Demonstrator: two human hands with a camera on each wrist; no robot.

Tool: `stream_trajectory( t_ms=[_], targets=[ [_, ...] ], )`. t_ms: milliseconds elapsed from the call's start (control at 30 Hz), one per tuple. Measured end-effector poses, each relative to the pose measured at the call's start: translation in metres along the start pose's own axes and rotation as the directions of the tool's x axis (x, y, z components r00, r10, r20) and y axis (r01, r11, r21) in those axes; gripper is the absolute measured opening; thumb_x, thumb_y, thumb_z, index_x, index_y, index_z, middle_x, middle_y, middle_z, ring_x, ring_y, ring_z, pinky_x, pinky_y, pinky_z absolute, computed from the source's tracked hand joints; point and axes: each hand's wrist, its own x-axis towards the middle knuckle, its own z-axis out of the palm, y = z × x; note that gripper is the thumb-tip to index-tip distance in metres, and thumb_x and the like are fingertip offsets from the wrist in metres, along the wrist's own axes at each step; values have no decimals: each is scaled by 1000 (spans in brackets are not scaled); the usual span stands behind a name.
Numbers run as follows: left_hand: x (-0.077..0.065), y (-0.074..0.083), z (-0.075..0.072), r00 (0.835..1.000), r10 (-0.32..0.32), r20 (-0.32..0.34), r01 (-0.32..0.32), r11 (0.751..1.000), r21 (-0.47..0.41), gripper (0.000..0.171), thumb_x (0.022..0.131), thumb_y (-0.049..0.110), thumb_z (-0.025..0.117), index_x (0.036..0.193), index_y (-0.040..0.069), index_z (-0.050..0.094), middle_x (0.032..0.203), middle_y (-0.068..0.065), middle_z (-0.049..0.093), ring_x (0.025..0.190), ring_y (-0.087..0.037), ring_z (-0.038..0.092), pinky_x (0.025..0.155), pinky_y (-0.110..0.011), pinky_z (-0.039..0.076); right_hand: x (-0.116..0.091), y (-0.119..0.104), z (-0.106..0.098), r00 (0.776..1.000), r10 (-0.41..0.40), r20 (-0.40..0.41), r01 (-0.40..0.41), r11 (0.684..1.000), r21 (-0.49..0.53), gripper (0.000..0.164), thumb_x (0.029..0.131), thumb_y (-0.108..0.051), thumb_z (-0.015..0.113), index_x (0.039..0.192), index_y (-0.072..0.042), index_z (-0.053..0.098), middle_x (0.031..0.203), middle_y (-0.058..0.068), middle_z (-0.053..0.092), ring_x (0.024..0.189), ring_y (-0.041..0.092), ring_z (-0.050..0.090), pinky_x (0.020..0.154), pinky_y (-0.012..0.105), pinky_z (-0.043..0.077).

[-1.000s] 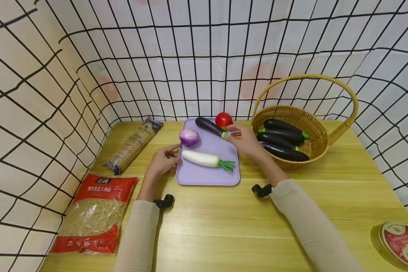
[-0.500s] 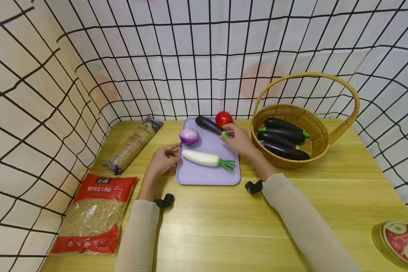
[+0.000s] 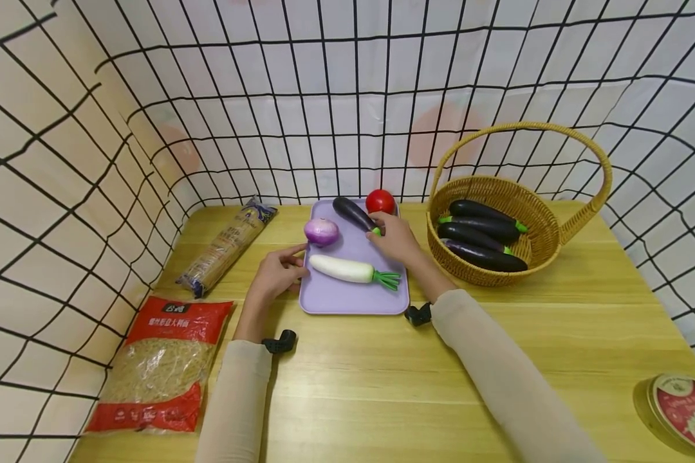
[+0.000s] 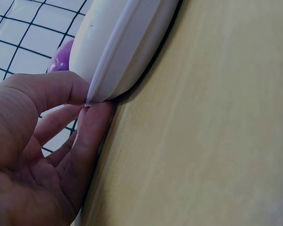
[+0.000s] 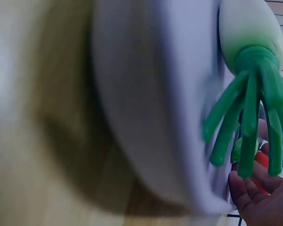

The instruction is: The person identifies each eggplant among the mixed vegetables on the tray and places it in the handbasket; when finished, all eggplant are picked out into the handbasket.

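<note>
My left hand (image 3: 277, 275) pinches the left rim of a lilac tray (image 3: 353, 305), thumb and fingertips on its edge in the left wrist view. On that tray lie a white radish (image 3: 343, 269) with green stalks, a purple onion (image 3: 322, 231), a dark eggplant (image 3: 352, 211) and a red tomato (image 3: 379, 201) at the back right corner. My right hand (image 3: 395, 238) reaches over the tray's right side and holds the eggplant by its green stem end. In the right wrist view the radish stalks (image 5: 254, 113) partly cover this hand and the eggplant's green cap.
A wicker basket (image 3: 547, 257) with a tall handle holds several eggplants (image 3: 486, 256) on the right. Noodle packet (image 3: 228, 247) and red pasta bag (image 3: 156, 366) lie on the left. A round tin (image 3: 686, 411) sits front right. Black mesh (image 3: 356, 96) encloses the table.
My right hand has moved left to the eggplant's stem end, and that end has shifted slightly left with it. My left hand has stayed on the tray's rim.
</note>
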Motion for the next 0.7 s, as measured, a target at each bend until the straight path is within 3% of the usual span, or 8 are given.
stream_trajectory(
  t_ms=[267, 500, 700],
  targets=[
    [-1, 0, 0, 1000, 6, -2, -6, 1000, 2, 64, 88, 7, 75, 147, 27, 60, 111, -12, 65, 89, -21, 64, 67, -34, 65, 2, 0, 6, 1000, 7, -15, -7, 1000, -21, 56, 96, -14, 68, 150, -11, 54, 123, 16, 70, 102, 29, 58, 87, 41, 50],
    [0, -1, 1, 1000, 2, -5, -2, 1000, 4, 64, 88, 8, 75, 147, 27, 60, 112, -12, 66, 88, -20, 64, 67, -33, 65, -7, -5, -2, 1000, 21, -12, -20, 1000, 22, 55, 96, -10, 66, 150, -13, 55, 129, 17, 68, 108, 29, 63, 94, 43, 55],
    [1, -1, 1, 1000, 10, -4, -10, 1000, 17, 64, 88, 8, 74, 147, 26, 59, 112, -13, 66, 88, -21, 64, 67, -34, 65, -25, -19, -20, 1000, -5, 5, 5, 1000, -3, 54, 97, -11, 64, 150, -18, 55, 131, 16, 68, 109, 30, 65, 93, 44, 57]
  ],
)
